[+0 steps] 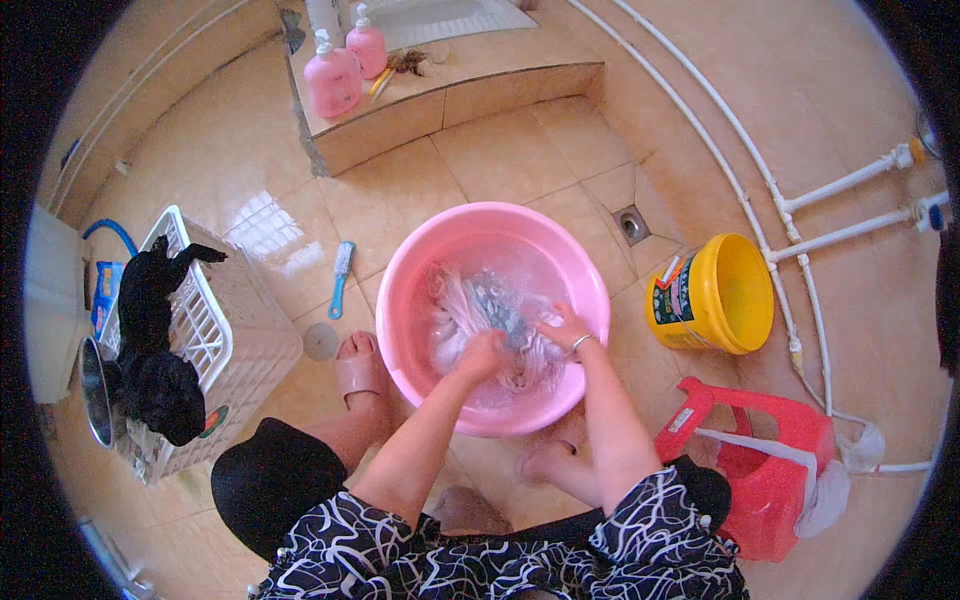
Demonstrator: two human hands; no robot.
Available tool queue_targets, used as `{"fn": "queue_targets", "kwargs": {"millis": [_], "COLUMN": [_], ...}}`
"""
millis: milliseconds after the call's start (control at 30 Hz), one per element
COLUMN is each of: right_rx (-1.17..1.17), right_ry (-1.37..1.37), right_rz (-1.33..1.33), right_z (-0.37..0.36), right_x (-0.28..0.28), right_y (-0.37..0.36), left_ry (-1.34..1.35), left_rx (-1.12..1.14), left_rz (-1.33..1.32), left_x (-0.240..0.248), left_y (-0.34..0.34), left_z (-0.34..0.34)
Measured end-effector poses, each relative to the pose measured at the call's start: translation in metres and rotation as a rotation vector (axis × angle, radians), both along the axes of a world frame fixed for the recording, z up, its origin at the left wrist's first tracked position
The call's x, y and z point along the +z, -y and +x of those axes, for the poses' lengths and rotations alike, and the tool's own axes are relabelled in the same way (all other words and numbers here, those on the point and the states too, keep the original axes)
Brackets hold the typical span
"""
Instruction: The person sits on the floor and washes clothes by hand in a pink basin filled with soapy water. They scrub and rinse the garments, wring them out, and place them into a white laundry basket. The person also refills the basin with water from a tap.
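A round pink basin (398,270) stands on the floor between my feet, with cloudy, sudsy water in it. Wet whitish laundry (455,300) lies bunched in the water, with a grey-blue patch (497,305) in the middle. My left hand (485,352) is closed on the near part of the cloth. On the cloth's right side is my right hand (563,325), a bracelet at its wrist; its fingers bend into the wet fabric, their tips partly hidden by cloth and foam.
A blue brush (342,280) lies left of the basin. Farther left, black clothing (150,310) hangs over a white plastic basket (240,330). To the right are a yellow bucket (735,290), a red plastic stool (765,500) and a floor drain (631,225). Pink pump bottles (333,82) stand on the tiled step.
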State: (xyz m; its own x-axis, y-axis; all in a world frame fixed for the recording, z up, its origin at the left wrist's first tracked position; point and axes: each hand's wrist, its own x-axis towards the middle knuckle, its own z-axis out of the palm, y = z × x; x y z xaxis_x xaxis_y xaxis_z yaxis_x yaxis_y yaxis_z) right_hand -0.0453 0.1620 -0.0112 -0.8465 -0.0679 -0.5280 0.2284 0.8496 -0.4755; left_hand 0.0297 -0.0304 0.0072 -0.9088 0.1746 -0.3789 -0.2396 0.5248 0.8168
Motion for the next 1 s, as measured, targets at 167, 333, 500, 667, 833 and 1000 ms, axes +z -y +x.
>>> {"fn": "queue_targets", "kwargs": {"millis": [167,333,500,667,833,1000], "right_rx": [-0.067,-0.14,-0.48,-0.009,-0.429,-0.81], "right_ry": [-0.318,-0.039,-0.033,-0.233,-0.004,0.637], "right_rz": [0.427,-0.124,-0.465,-0.534,-0.71,-1.482], "right_z": [0.048,0.054,0.044,0.08,0.044,0.043], "right_x": [-0.068,-0.084,-0.074,0.061,-0.007,0.012], "right_y": [0.093,0.091,0.085,0.154,0.122,0.093], "left_ry": [-0.037,0.509,1.112,0.585,0.315,0.299], "left_rx": [0.525,0.383,0.591,0.869,0.633,0.356], "left_rz": [0.019,0.162,0.823,1.256,0.993,0.524], "left_x": [-0.077,-0.116,-0.047,-0.059,-0.043,-0.039], "left_y": [0.033,0.047,0.023,0.044,0.042,0.001], "left_z": [-0.001,0.011,-0.005,0.0,-0.018,-0.016]}}
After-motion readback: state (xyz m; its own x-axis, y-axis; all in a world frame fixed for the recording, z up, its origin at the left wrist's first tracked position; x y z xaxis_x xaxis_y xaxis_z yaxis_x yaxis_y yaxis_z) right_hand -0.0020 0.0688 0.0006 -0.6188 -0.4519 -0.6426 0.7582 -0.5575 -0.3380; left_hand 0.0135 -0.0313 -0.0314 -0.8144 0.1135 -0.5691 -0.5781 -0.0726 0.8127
